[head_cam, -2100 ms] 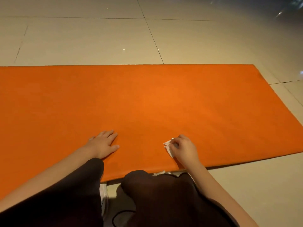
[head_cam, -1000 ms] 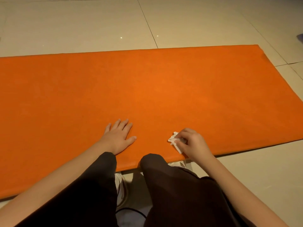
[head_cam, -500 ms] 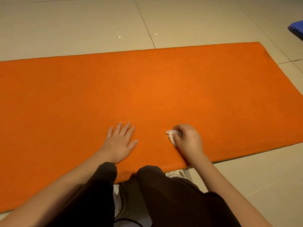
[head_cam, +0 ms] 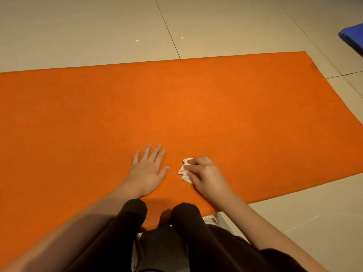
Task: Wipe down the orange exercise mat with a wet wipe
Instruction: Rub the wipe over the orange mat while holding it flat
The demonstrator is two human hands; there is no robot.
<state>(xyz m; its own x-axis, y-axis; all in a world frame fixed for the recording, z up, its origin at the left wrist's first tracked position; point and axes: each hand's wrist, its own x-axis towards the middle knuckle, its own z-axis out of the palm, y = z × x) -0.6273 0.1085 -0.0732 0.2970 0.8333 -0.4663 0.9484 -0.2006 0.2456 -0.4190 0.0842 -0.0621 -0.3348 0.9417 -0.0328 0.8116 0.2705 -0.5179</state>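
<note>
Centrally: orange exercise mat [head_cam: 196,107], flat on pale floor tiles [head_cam: 78,30]. Wet wipe [head_cam: 184,170], white, crumpled, on the mat near its front edge, pinched under curled fingers of right hand [head_cam: 206,173]. Left hand [head_cam: 148,169] just beside, palm down, fingers straight and spread. Blue object [head_cam: 353,38] at far right.
</note>
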